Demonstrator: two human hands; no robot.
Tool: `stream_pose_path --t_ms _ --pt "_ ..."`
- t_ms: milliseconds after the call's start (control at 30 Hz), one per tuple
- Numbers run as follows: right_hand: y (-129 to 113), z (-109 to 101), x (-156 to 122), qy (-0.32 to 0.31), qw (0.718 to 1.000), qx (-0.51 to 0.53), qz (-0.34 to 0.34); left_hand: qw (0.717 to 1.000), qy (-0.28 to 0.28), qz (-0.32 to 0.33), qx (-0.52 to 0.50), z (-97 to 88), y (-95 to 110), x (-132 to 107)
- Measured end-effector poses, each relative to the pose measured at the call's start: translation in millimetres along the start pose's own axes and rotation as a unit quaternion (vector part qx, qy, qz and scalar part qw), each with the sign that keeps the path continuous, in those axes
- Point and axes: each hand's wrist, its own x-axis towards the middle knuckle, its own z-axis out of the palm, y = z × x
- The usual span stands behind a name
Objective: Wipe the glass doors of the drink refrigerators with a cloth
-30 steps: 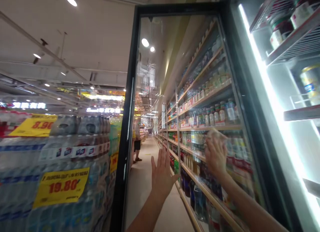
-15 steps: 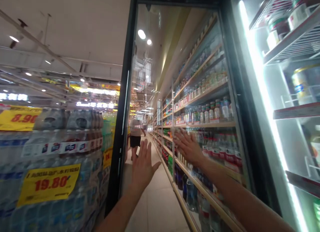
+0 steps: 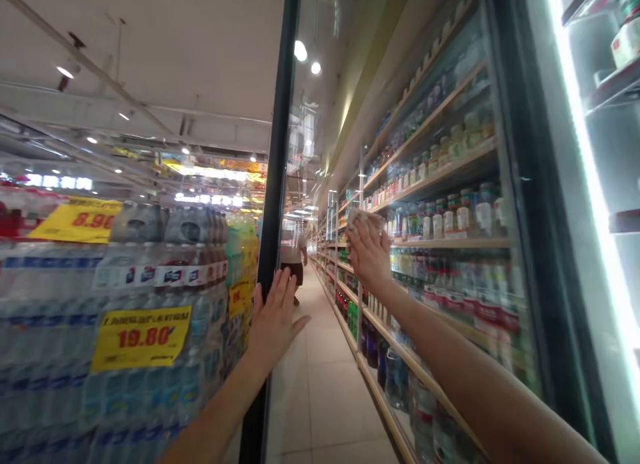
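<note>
A tall glass fridge door with a black frame (image 3: 279, 151) stands swung open in front of me. My left hand (image 3: 273, 321) is open, fingers spread flat against the door's left edge. Higher up, my right hand (image 3: 369, 254) presses what looks like a pale crumpled cloth (image 3: 356, 217) against the glass, its fingers closed over it. The cloth is blurred and mostly hidden by the fingers.
The lit fridge interior (image 3: 595, 151) with shelves of cans is at the right. Stacked water bottle packs (image 3: 150, 277) with yellow price tags (image 3: 140, 337) fill the left. Drink shelves (image 3: 440, 231) line the aisle beyond the glass, where a person (image 3: 295, 257) walks.
My right hand has slid left and up across the glass. My left hand has shifted left from the pane to the door's edge. The view has turned slightly.
</note>
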Motion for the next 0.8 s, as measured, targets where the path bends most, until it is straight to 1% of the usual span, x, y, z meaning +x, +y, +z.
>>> stream_pose_path --t_ms 33,67,133,200,233,267,300,333,367,433,467,533,600,667,733,800 --pt "-8.8 3.7 1.4 -0.002 1.000 0.005 0.007 1.000 0.003 -0.004 -0.001 -2.2 -3.0 -2.2" --pt "-20.2 8.0 -2.2 -0.015 1.000 0.015 -0.017 1.000 0.004 -0.011 -0.004 -4.3 -5.3 -4.3" --pt "-47.5 16.5 -23.8 -0.061 0.990 0.041 -0.117 1.000 0.006 -0.026 -0.016 -7.3 -9.0 -9.1" --pt "-71.7 22.3 -56.2 -0.104 0.968 0.065 -0.220 0.999 0.001 -0.019 -0.038 -7.9 -12.3 -15.4" --pt "-78.8 23.4 -71.7 -0.119 0.956 0.072 -0.257 0.999 -0.003 -0.007 -0.049 -7.3 -13.7 -19.0" --pt "-81.2 23.1 -84.3 -0.128 0.948 0.075 -0.280 0.998 -0.007 0.007 -0.060 -6.0 -14.8 -22.8" --pt "-78.4 21.5 -93.1 -0.130 0.947 0.073 -0.286 0.997 -0.010 0.020 -0.068 -4.2 -15.2 -26.4" --pt "-70.7 18.7 -97.6 -0.126 0.951 0.064 -0.275 0.997 -0.013 0.029 -0.074 -2.1 -14.7 -29.3" --pt "-58.6 14.8 -98.1 -0.117 0.961 0.049 -0.245 0.996 -0.013 0.033 -0.077 0.2 -13.2 -31.0" --pt "-25.4 4.3 -90.4 -0.083 0.985 0.007 -0.152 0.996 -0.001 0.031 -0.078 5.2 -7.2 -29.3" --pt "-6.3 -2.0 -84.1 -0.065 0.992 -0.016 -0.103 0.996 0.008 0.029 -0.078 7.6 -2.8 -25.0" --pt "33.6 -15.3 -70.7 -0.037 0.997 -0.059 -0.022 0.996 0.027 0.028 -0.080 12.3 7.4 -8.8" --pt "72.9 -29.5 -59.1 -0.017 0.994 -0.094 0.048 0.995 0.045 0.023 -0.082 16.4 17.6 16.1" --pt "111.0 -45.0 -50.1 0.003 0.985 -0.117 0.124 0.995 0.055 0.009 -0.084 19.6 26.0 44.7" --pt "147.6 -62.9 -43.6 0.018 0.971 -0.120 0.207 0.995 0.059 -0.011 -0.083 21.3 31.8 70.1" --pt "180.1 -81.8 -37.4 0.033 0.948 -0.110 0.296 0.995 0.057 -0.025 -0.081 21.6 35.8 87.0"
